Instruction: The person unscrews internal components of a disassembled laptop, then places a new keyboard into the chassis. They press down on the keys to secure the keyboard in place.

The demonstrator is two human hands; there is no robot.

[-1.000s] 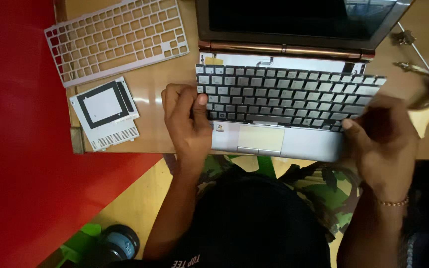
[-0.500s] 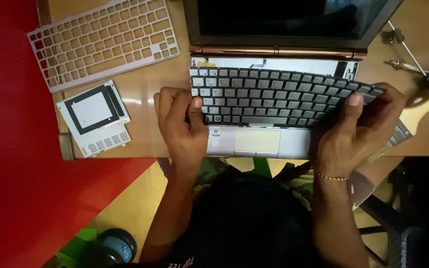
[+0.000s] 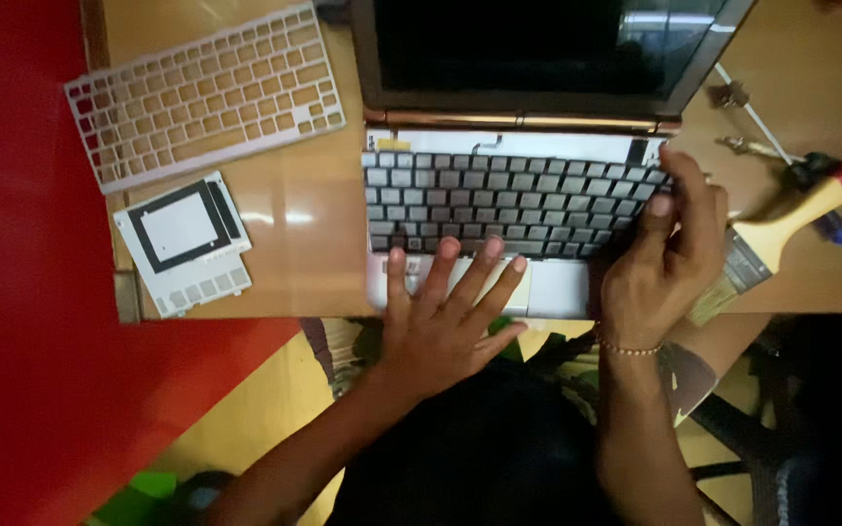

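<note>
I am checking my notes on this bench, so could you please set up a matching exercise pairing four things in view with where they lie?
Things:
1. keyboard frame
2. paintbrush
3. left hand
4. right hand

Places:
A. on the keyboard's right end
B. flat on the laptop's palm rest
C. far left of the table
D. right of the laptop

Pairs: 1-C, 2-D, 3-B, 4-A
</note>
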